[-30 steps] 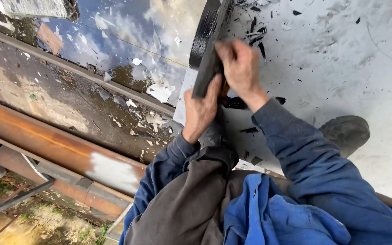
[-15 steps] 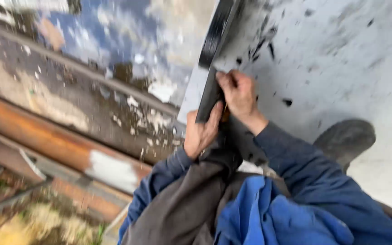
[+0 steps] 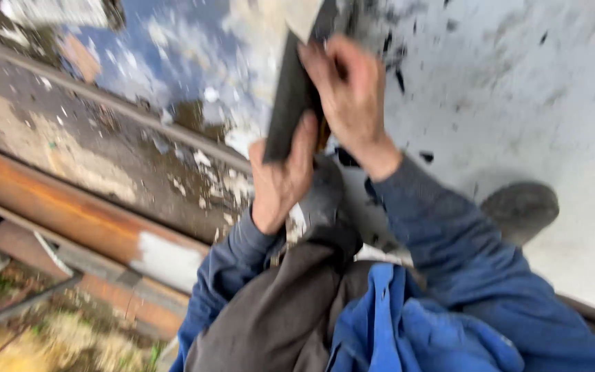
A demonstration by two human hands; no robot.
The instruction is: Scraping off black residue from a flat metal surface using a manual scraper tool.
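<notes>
I'm gripping this dark flat strip point(image 3: 290, 89) with both hands — left hand point(image 3: 280, 176) curled round its lower end, right hand point(image 3: 349, 96) clamped higher up. I'm holding it edge-on against the pale flaking surface point(image 3: 518, 89), steadying it from two spots.

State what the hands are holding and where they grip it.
Both hands hold one dark flat strip: the left hand grips its lower end, the right hand clasps its right edge higher up. Motion blur hides the finger placement.
</notes>
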